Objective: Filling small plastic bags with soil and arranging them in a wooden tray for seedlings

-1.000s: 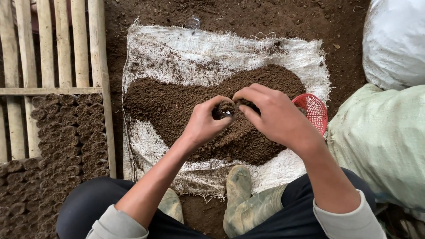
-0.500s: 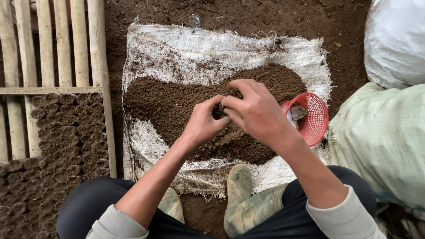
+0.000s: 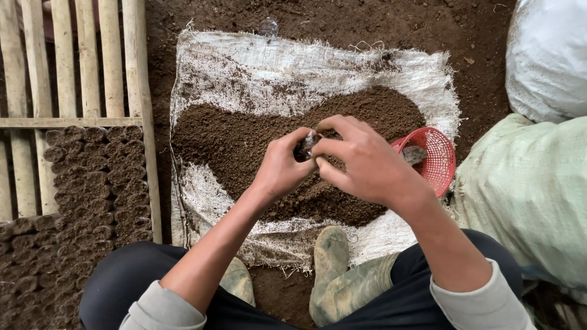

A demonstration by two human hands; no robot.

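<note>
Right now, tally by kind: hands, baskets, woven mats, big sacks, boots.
Hands: 2, left hand and right hand, both on a small soil-filled pot
Red basket: 1
Woven mat: 1
Big sacks: 2
Boots: 2
Total: 8

The little bag [image 3: 304,146] is a small dark plastic pouch, pinched between both hands just above the soil [image 3: 244,140]. Mostly hidden by fingers. The soil's a dark brown crumbly heap spread across the white woven sack [image 3: 275,67].
</note>
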